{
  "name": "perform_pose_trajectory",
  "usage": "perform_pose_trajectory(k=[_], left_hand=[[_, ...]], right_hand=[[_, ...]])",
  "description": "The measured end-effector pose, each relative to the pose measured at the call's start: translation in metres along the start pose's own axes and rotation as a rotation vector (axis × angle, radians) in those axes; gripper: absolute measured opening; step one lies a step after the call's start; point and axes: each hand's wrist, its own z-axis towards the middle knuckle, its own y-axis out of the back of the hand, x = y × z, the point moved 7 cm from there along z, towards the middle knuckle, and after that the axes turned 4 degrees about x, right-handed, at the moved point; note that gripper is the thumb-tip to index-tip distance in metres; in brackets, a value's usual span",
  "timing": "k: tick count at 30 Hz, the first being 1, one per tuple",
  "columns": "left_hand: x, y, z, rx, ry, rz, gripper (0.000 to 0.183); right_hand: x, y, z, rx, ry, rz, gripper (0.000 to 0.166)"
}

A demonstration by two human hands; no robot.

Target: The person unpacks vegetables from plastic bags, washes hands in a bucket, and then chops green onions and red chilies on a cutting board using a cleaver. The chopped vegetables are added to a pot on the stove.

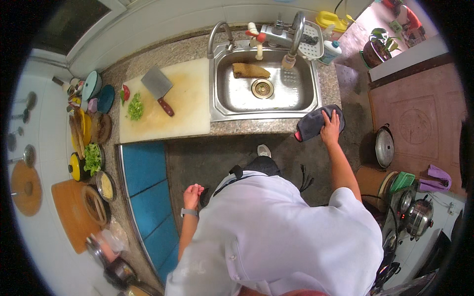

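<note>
My right hand (pixel 330 127) lies spread on a dark grey cloth (pixel 313 122) at the front right corner of the counter, beside the steel sink (pixel 229 97). The fingers rest on top of the cloth. My left hand (pixel 193 194) hangs near my body with its fingers curled; nothing shows in it. A brown loofah-like piece (pixel 251 70) lies in the sink behind the drain. To the left, a cleaver (pixel 157 83) with a wooden handle rests on the white cutting board (pixel 192 111). Chopped green pieces (pixel 135 107) and a red pepper piece (pixel 126 92) lie at its left.
Two curved taps (pixel 221 27) (pixel 298 33) rise behind the sink. A drain tray (pixel 311 48) and a white bottle (pixel 330 51) stand at the right. Bowls, a lettuce-filled dish (pixel 92 157) and pots line the left counter. A lidded pan (pixel 385 147) leans at the right.
</note>
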Motion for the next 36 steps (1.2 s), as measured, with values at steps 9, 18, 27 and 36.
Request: perform_pose_trajectory(k=[9,18,27,36], left_hand=[[-0.084,-0.072,0.026,-0.028,0.106,0.159,0.019],[-0.097,-0.109,0.012,-0.023,0.031,0.193,0.018],[-0.121,-0.115,0.053,0.181,-0.130,0.608,0.019],[-0.206,-0.123,0.075,0.369,-0.308,0.044,0.022]], right_hand=[[-0.047,-0.034,0.172,-0.035,-0.058,-0.129,0.057],[-0.014,0.000,0.071,-0.011,0.020,-0.158,0.046],[0.155,-0.013,-0.014,0.028,0.320,0.302,0.024],[0.378,-0.026,-0.041,0.704,0.010,1.153,0.030]])
